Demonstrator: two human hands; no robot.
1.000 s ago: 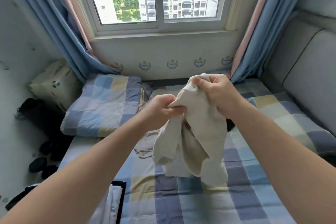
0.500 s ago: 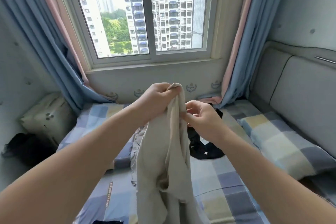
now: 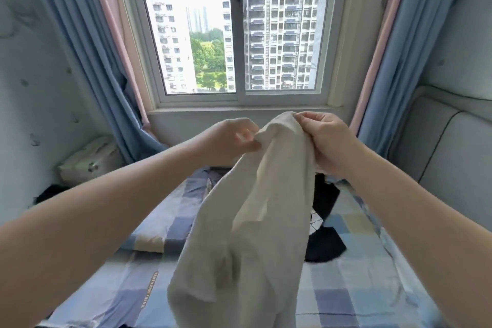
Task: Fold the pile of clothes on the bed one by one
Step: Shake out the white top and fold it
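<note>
Garment (image 3: 261,208) before black clothes (image 3: 324,245)

Lettering on the bedding, unreadable

A single line of dark capital letters (image 3: 149,289) runs lengthwise along the checked bed sheet (image 3: 359,274), near its left side. The letters are too blurred to make out, and nothing else in view can be read.

Bed (image 3: 354,274) in blue checked sheet, matching pillow (image 3: 167,221) at left, black garment (image 3: 323,247) lying mid-bed
</note>
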